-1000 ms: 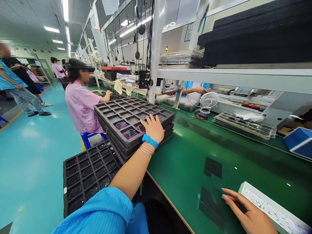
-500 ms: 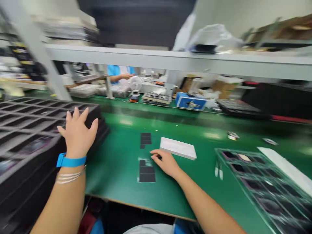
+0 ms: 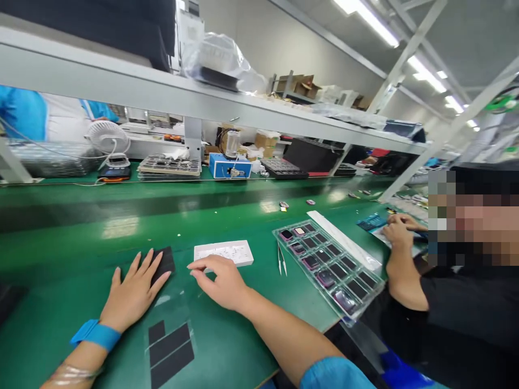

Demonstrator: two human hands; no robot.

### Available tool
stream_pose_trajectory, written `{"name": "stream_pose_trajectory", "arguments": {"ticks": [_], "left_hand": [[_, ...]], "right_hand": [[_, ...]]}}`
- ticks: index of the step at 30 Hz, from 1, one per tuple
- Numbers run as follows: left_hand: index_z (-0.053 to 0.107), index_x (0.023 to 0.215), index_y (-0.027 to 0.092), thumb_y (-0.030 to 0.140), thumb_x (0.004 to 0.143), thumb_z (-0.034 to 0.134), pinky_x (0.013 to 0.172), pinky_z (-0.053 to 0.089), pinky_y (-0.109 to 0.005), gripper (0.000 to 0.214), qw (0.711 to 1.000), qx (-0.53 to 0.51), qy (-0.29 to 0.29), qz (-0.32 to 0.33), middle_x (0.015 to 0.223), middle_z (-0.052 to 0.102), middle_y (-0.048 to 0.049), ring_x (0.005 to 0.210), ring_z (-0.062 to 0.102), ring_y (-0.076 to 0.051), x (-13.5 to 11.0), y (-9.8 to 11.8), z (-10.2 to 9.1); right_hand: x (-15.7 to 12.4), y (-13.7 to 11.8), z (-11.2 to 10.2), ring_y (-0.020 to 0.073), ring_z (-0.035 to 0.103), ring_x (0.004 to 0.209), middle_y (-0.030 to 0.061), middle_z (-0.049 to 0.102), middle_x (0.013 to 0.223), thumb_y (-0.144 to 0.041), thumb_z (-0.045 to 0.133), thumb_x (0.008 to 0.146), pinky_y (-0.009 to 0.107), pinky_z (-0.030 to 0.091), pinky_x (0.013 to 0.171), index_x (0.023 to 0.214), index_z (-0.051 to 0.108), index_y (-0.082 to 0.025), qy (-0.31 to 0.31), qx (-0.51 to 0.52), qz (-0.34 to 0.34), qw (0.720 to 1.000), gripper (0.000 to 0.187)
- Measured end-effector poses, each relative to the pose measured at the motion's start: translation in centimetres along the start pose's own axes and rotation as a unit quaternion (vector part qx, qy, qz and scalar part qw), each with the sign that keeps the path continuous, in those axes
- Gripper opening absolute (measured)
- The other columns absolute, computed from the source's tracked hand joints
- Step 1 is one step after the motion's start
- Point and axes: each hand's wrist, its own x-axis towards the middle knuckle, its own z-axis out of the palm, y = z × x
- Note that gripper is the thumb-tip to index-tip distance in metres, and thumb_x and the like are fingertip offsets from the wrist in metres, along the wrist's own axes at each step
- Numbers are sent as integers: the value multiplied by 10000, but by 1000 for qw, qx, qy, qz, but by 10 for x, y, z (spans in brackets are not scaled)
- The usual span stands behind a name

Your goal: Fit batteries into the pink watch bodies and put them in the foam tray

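My left hand [image 3: 133, 292] lies flat and open on the green bench, its fingertips over a black pad [image 3: 164, 262]. Beside it my right hand [image 3: 221, 281] rests on the bench with fingers loosely curled, holding nothing, just in front of a white flat box [image 3: 224, 252]. Black strips on clear film [image 3: 169, 351] lie near the front edge below my left hand. Tweezers [image 3: 281, 259] lie to the right of the box. A clear tray of small dark parts [image 3: 330, 265] sits further right.
A co-worker in black sits at the right, hands [image 3: 395, 229] on the bench. At the back stand a small white fan [image 3: 107, 138], a blue box [image 3: 230, 166], trays [image 3: 169, 165] and a black keypad [image 3: 284, 168]. A grey shelf [image 3: 121, 86] runs overhead.
The view swung right, away from the stack of black foam trays. My left hand left that stack and now lies flat on the bench; my right hand stays near the white box.
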Motion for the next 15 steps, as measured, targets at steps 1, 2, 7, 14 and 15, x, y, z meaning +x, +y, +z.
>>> {"name": "stream_pose_trajectory", "arguments": {"ticks": [1, 2, 7, 14, 15], "left_hand": [[240, 1435, 237, 483, 883, 207, 1064, 179, -614, 605, 1000, 2, 1, -3, 1507, 218, -45, 1392, 144, -311, 0, 0, 0], [240, 1435, 238, 496, 883, 193, 1061, 182, -616, 611, 1000, 5, 0, -4, 1508, 211, -39, 1393, 142, -312, 0, 0, -1], [241, 1434, 252, 562, 869, 157, 1060, 183, -612, 651, 1000, 16, -7, -13, 1510, 180, -4, 1399, 117, -303, 4, 2, 1], [291, 1416, 271, 585, 834, 181, 1071, 182, -585, 670, 999, 30, 21, -26, 1498, 226, 23, 1394, 155, -289, 4, 4, 8], [297, 1413, 274, 582, 832, 192, 1076, 178, -578, 665, 999, 32, 25, -28, 1496, 232, 27, 1394, 157, -285, 5, 4, 8]], "right_hand": [[4, 0, -6, 127, 645, 862, 5, 707, 919, -215, 518, 872, 240, 481, 833, 956, 663, -218, 12, 0, -3, 1000, 168], [10, 1, -12, 127, 643, 871, 1, 706, 924, -209, 513, 874, 242, 481, 837, 951, 664, -219, 14, -10, -8, 1000, 170], [63, 49, -69, 123, 584, 1021, -28, 675, 1046, -210, 512, 884, 245, 424, 945, 1025, 655, -255, -60, -251, 85, 962, 206], [108, 180, -179, 222, 547, 1082, 104, 568, 1186, -246, 565, 889, 440, 438, 944, 1139, 561, -127, 25, -390, 363, 846, 277], [106, 195, -188, 220, 560, 1053, 98, 565, 1172, -281, 564, 894, 443, 461, 913, 1137, 557, -132, 32, -401, 398, 825, 286]]}}
